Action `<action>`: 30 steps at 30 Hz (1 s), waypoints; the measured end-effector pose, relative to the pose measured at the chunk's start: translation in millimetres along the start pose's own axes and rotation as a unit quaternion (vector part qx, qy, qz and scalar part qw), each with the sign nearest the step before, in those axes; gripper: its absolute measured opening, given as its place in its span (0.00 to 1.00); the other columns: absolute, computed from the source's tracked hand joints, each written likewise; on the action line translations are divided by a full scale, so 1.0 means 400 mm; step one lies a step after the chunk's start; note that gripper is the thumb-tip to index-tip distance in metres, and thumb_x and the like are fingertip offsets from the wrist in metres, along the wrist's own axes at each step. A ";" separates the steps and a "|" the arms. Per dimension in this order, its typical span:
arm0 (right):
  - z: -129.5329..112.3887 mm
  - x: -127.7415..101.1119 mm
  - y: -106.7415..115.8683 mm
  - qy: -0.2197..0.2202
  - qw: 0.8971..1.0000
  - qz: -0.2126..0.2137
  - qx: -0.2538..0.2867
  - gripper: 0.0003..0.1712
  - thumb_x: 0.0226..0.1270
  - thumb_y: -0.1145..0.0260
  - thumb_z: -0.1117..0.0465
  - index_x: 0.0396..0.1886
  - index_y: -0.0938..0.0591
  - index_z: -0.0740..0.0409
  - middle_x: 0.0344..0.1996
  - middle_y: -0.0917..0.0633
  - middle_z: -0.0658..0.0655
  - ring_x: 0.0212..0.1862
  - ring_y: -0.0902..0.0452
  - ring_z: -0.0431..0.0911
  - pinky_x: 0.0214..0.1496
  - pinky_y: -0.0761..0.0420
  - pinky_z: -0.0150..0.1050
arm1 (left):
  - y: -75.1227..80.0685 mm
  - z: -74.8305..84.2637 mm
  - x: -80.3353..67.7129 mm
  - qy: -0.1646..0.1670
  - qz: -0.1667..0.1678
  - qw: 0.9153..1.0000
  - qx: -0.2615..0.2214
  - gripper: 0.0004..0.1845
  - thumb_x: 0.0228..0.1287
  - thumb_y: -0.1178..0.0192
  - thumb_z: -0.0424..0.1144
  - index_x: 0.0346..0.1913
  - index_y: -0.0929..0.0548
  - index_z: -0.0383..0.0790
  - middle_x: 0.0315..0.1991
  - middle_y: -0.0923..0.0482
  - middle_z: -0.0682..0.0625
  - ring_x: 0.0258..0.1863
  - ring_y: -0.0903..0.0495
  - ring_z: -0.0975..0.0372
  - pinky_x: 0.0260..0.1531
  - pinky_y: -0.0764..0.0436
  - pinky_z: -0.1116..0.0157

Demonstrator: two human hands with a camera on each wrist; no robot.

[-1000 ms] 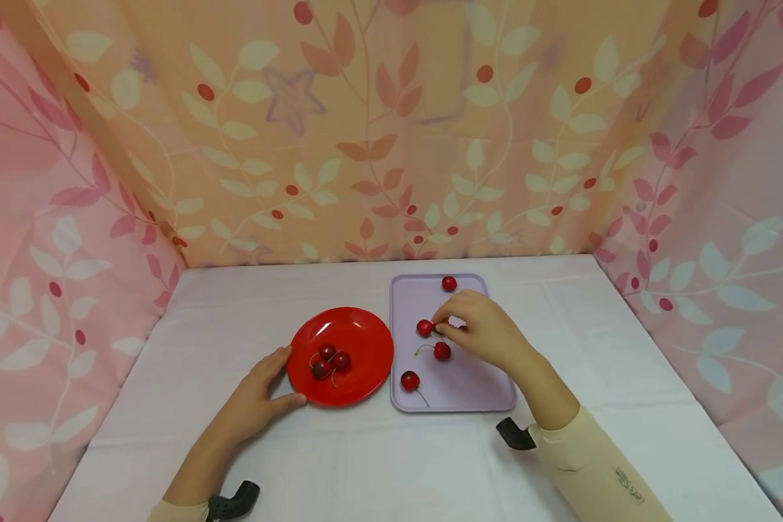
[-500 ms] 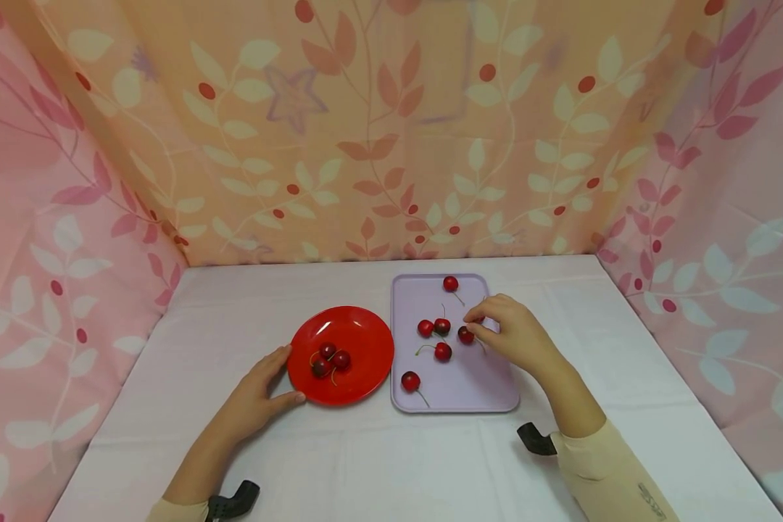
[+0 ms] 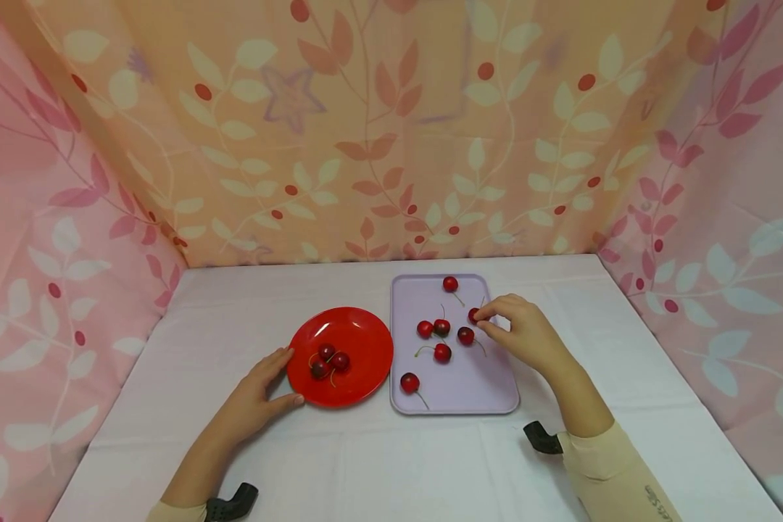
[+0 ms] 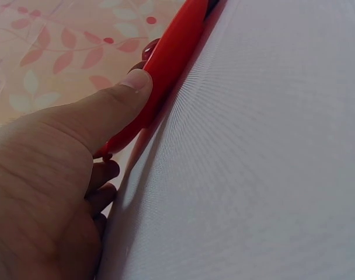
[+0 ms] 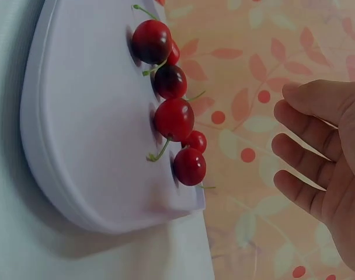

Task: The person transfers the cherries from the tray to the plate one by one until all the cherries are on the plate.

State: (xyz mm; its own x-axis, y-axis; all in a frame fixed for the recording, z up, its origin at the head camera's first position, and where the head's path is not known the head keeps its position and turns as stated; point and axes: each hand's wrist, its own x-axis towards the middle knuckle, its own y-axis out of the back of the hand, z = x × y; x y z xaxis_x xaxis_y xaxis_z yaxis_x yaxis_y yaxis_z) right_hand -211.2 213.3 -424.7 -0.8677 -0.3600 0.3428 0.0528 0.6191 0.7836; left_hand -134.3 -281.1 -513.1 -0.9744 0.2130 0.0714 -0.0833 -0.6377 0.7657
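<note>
My left hand (image 3: pixel 251 399) rests at the left rim of a red plate (image 3: pixel 368 326), its thumb and fingers spread apart along the edge. In the left wrist view the straight thumb lies against the plate's rim. Several dark red cherries (image 3: pixel 340 360) with stems sit together on the plate. To the right, a lilac tray (image 3: pixel 457 395) carries several more cherries. My right hand (image 3: pixel 522 330) hovers over the tray's right side; in the head view its fingertips overlap a cherry (image 3: pixel 473 316). The right wrist view shows nothing between the fingers, which stand apart from the cherries (image 5: pixel 174 119).
Another cherry (image 3: pixel 450 284) lies near the tray's back edge, and one (image 3: pixel 409 383) near its front left corner. White cloth (image 3: pixel 365 471) covers the table. Patterned curtains (image 3: pixel 391 145) enclose the back and both sides.
My right hand has moved from the tray's middle to its right side, uncovering cherries there. My left hand and the plate stay in place.
</note>
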 end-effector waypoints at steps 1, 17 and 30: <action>0.002 0.000 0.001 -0.003 1.000 -0.001 -0.001 0.07 0.64 0.25 0.64 0.41 0.10 0.50 0.39 0.12 0.46 0.50 0.19 0.45 0.55 0.17 0.50 | 0.000 0.000 -0.001 0.001 0.001 1.000 -0.001 0.50 0.56 0.25 0.57 0.79 0.35 0.47 0.78 0.38 0.40 0.77 0.41 0.40 0.70 0.36 0.34; 0.056 -0.004 -0.022 -0.047 0.998 -0.029 0.011 0.06 0.65 0.26 0.62 0.42 0.10 0.51 0.40 0.11 0.49 0.51 0.19 0.49 0.60 0.20 0.54 | 0.019 -0.009 -0.005 0.019 -0.005 1.000 0.009 0.50 0.57 0.26 0.60 0.79 0.35 0.46 0.78 0.38 0.40 0.77 0.40 0.41 0.69 0.34 0.35; 0.093 -0.004 -0.046 -0.067 0.995 -0.070 -0.010 0.07 0.66 0.28 0.63 0.42 0.11 0.57 0.39 0.11 0.52 0.46 0.19 0.50 0.56 0.20 0.53 | 0.038 -0.027 -0.013 0.028 -0.004 1.000 0.011 0.50 0.58 0.27 0.60 0.79 0.36 0.44 0.78 0.39 0.39 0.77 0.40 0.40 0.69 0.34 0.35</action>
State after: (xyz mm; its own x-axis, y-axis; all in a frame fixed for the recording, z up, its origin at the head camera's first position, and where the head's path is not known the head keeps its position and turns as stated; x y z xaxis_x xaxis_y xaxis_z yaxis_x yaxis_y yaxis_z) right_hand -229.0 228.2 -459.1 -0.9250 -0.3453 0.1589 -0.0648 0.5551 0.8293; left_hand -132.9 -300.0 -508.6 -0.9838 0.1768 0.0302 -0.0873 -0.6192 0.7803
